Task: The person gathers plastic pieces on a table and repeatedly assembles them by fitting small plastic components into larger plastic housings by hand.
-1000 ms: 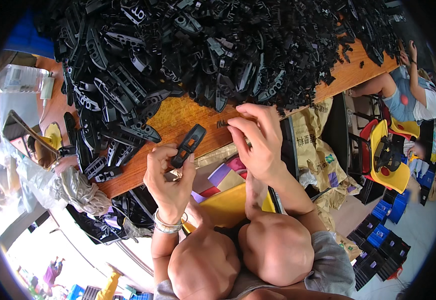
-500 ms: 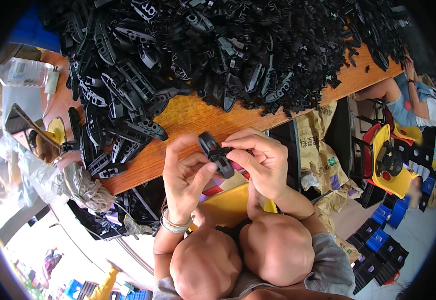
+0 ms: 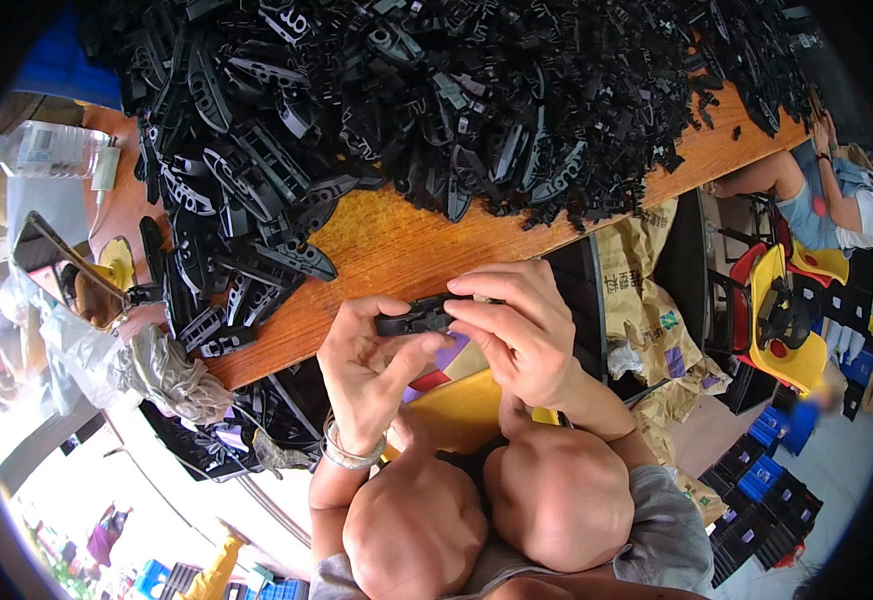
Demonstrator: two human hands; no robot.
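Left hand (image 3: 361, 365): thumb and fingers pinching an elongated black plastic part (image 3: 416, 318) at its left end
Right hand (image 3: 524, 330): fingertips pinching the right end
Part: between both hands, near the brown wooden bench's (image 3: 406, 235) front edge
Bench: heaped with black plastic pieces (image 3: 356, 115)

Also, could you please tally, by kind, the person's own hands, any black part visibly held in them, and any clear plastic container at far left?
Left hand and right hand: 2
Black part visibly held: 1
Clear plastic container: 1
Total: 4
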